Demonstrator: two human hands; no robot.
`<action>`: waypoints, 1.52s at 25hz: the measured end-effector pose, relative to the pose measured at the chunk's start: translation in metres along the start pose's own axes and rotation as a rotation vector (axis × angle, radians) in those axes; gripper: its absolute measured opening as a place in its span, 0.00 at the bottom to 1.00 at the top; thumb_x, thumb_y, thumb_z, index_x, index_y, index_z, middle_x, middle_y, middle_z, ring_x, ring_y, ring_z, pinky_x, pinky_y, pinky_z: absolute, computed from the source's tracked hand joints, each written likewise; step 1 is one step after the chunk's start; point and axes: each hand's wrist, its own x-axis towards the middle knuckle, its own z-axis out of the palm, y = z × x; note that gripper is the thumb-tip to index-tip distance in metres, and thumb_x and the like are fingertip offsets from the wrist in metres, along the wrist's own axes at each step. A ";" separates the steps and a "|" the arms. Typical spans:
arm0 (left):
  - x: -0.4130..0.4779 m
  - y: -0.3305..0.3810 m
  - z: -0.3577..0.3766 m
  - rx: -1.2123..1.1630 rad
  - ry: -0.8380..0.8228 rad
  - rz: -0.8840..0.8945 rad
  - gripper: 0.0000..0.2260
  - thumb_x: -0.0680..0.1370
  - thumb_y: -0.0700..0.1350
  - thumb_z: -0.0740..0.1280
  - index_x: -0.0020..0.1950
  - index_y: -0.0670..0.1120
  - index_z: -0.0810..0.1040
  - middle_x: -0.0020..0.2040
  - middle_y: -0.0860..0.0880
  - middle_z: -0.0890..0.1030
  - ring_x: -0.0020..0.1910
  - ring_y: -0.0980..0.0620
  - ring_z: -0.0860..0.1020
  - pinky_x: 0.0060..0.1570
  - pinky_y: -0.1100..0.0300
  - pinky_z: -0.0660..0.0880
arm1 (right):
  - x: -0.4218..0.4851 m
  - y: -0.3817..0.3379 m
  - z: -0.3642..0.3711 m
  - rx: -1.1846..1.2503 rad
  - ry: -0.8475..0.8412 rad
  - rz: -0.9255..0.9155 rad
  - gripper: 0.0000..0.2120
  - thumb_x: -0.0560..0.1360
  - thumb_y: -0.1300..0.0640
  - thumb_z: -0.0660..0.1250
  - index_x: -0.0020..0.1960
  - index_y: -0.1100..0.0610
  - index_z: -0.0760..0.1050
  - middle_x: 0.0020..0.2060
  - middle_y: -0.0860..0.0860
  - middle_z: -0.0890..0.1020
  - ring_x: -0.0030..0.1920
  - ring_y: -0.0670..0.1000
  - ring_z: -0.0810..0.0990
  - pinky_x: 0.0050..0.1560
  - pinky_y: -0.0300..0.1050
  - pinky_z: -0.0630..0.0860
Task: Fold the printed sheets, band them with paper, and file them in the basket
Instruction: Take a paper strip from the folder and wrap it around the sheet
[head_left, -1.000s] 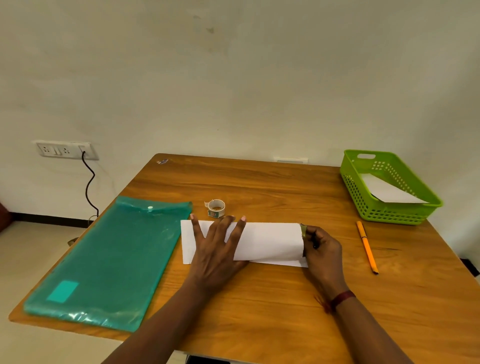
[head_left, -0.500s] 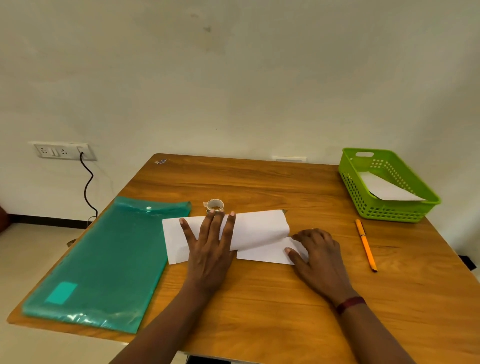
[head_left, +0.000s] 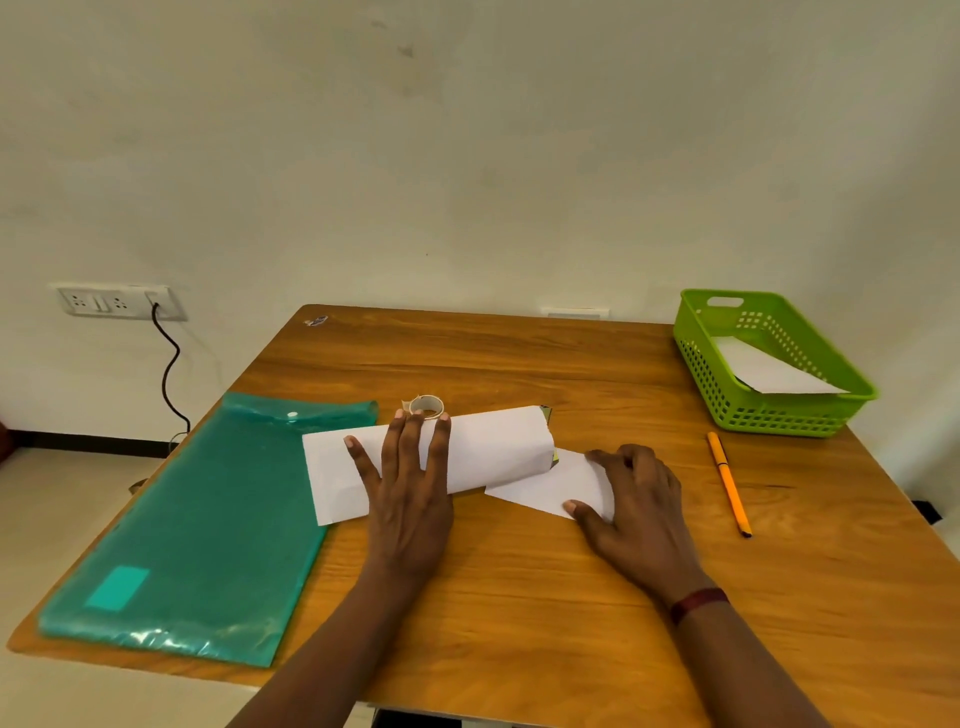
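A wooden desk (head_left: 519, 597) fills the view. Left hand (head_left: 410, 499) lies flat, grip released, pressing the folded sheets (head_left: 488, 447) at centre. Right hand (head_left: 634, 504), also flat, pins a paper strip (head_left: 550, 483). Green basket (head_left: 748, 410) at two o'clock; plain wall (head_left: 467, 156) beyond.

The right hand (head_left: 636, 506) no longer grips the end of the folded sheets (head_left: 488, 452) as it does a second ago; it now lies flat on a separate white paper strip (head_left: 550, 483) that sticks out from under the bundle's right end, thumb on the strip's near edge. That strip shows more than half a second ago and is angled toward the right. The bundle sits skewed, its right end swung farther from the person and its left end nearer the folder (head_left: 192, 519). The left hand (head_left: 410, 483) shifts with it, fingers closer together, fingertips reaching the tape roll (head_left: 426, 406).
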 end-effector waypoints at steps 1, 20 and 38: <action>0.000 0.000 0.000 -0.002 -0.003 -0.010 0.38 0.67 0.39 0.73 0.74 0.46 0.61 0.72 0.37 0.66 0.74 0.37 0.60 0.69 0.27 0.44 | 0.000 -0.001 -0.002 0.019 0.034 0.031 0.32 0.70 0.34 0.65 0.69 0.48 0.68 0.59 0.51 0.67 0.60 0.52 0.68 0.64 0.54 0.67; 0.002 -0.003 -0.002 -0.017 -0.087 -0.087 0.43 0.61 0.42 0.75 0.74 0.42 0.62 0.68 0.37 0.67 0.71 0.36 0.63 0.70 0.28 0.43 | 0.000 0.013 -0.007 0.355 0.644 0.306 0.11 0.79 0.58 0.58 0.54 0.58 0.77 0.52 0.56 0.82 0.54 0.61 0.74 0.54 0.56 0.67; 0.000 -0.002 -0.004 -0.032 -0.133 -0.007 0.46 0.62 0.46 0.73 0.77 0.44 0.57 0.69 0.38 0.65 0.72 0.37 0.61 0.68 0.26 0.43 | 0.005 0.010 -0.010 0.323 0.469 0.141 0.11 0.76 0.58 0.61 0.52 0.53 0.81 0.47 0.50 0.83 0.51 0.51 0.72 0.50 0.47 0.62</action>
